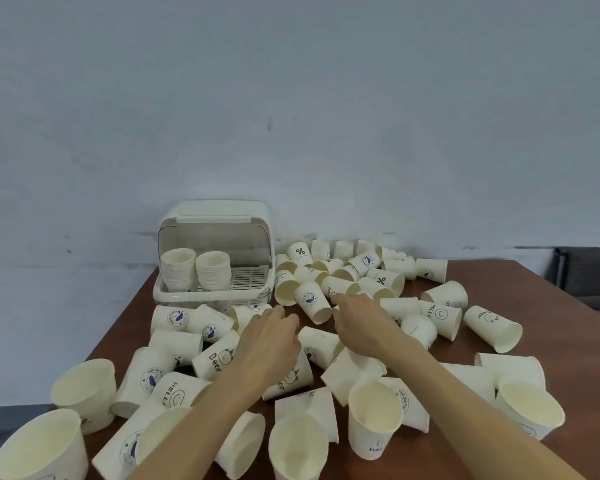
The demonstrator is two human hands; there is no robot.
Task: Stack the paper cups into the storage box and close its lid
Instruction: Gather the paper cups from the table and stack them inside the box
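Observation:
A white storage box [160,296] stands at the table's far left with its lid [219,211] swung up. Two stacks of paper cups [212,270] stand on its slotted rack. Several loose paper cups [362,265] lie scattered over the brown table, most on their sides. My left hand [269,342] reaches forward over the cups in the middle, fingers extended, holding nothing. My right hand [362,318] stretches out beside it, its fingertips at a fallen cup [336,287]. Between the two hands lies a cup with a blue logo [312,303].
The brown table [534,306] meets a pale wall at the back. Upright cups [373,415] stand near the front edge. The floor drops away left of the table. A dark piece of furniture [589,271] sits at the far right.

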